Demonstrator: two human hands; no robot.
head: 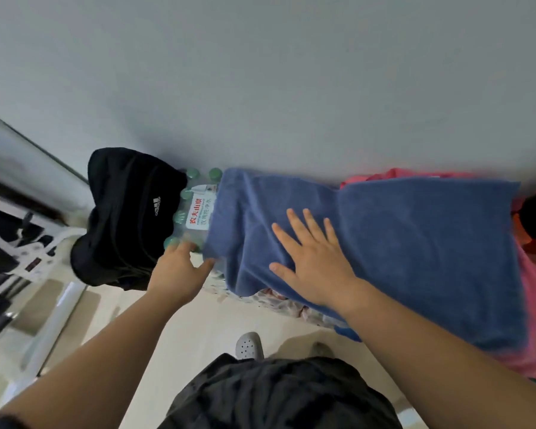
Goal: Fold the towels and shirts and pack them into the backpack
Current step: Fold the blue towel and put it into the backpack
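Leftmost, the black backpack (127, 218) stands against the wall, with a shrink-wrapped pack of water bottles (195, 212) touching its right side. The left hand (177, 270) reaches to where that pack meets the near left corner of the blue towel (415, 243). Its thumb touches the corner, but I cannot tell whether it pinches the cloth. The towel lies spread out, its long axis running left to right, its left end draped over the bottles. The right hand (316, 267) presses flat on the towel's left half, fingers straight and splayed. Pink cloth (532, 289) shows under the towel's right end. A fold would likely bring one end across toward the other; the backpack is nearer the left hand.
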